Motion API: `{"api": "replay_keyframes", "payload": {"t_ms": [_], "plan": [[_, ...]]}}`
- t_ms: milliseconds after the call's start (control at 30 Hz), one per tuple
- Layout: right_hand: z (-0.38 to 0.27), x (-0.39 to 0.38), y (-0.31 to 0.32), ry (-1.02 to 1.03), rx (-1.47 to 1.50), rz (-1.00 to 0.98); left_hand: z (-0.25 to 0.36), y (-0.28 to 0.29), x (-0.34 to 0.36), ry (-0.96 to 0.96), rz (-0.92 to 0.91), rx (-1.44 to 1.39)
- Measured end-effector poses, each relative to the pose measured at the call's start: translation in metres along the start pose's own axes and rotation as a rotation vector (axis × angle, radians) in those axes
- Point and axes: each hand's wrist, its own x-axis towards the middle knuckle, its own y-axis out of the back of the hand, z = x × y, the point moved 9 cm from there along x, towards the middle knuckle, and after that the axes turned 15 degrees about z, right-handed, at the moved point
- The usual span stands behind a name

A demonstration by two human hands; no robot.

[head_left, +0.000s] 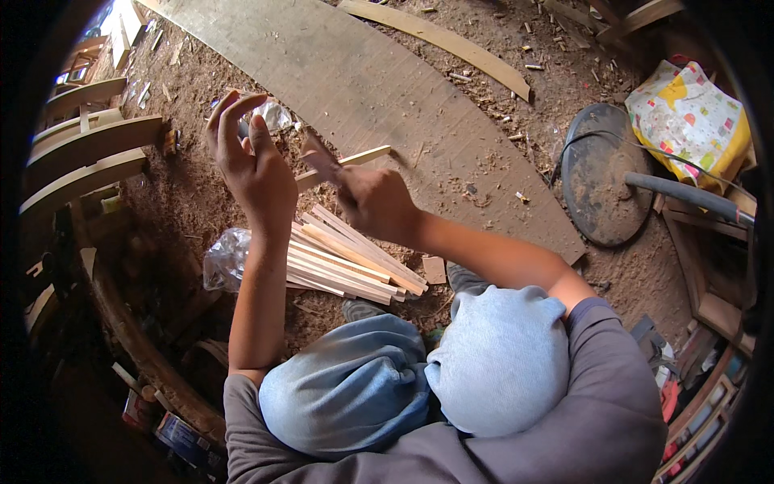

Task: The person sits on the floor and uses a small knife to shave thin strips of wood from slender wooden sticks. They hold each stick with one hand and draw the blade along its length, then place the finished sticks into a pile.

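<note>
Grey shirt (601, 387), L hand (256, 165) up

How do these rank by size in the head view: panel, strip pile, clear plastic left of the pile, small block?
Largest to smallest:
1. Panel
2. Strip pile
3. Clear plastic
4. Small block

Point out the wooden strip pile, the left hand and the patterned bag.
wooden strip pile (355, 260): head view, midway along the fanned strips.
left hand (256, 171): head view, middle of the hand, below the curled fingers.
patterned bag (685, 123): head view, middle of its visible side.
</note>
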Motion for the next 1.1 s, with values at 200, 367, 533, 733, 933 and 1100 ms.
{"api": "replay_keyframes", "payload": {"t_ms": [200,367,533,733,933,1100], "plan": [[0.097,-0.023,-0.013,-0.435,-0.204,-0.293,-0.012,0.009,-0.002,0.081,0.011,-0.006],[0.021,0.002,-0.019,-0.148,-0.139,-0.239,-0.005,0.000,-0.002,0.089,0.004,-0.085],[-0.011,0.000,-0.009,-0.017,0.002,-0.104,-0.009,0.001,-0.005,0.118,-0.009,-0.111],[0.133,-0.047,-0.016,-0.524,-0.269,-0.445,-0.013,0.009,-0.006,0.085,-0.003,-0.021],[0.081,-0.011,-0.022,-0.466,-0.212,-0.430,0.006,-0.003,-0.008,0.038,-0.013,-0.078],[-0.039,0.023,0.006,0.004,0.132,-0.082,0.000,-0.002,-0.008,0.088,-0.014,-0.069]]}}
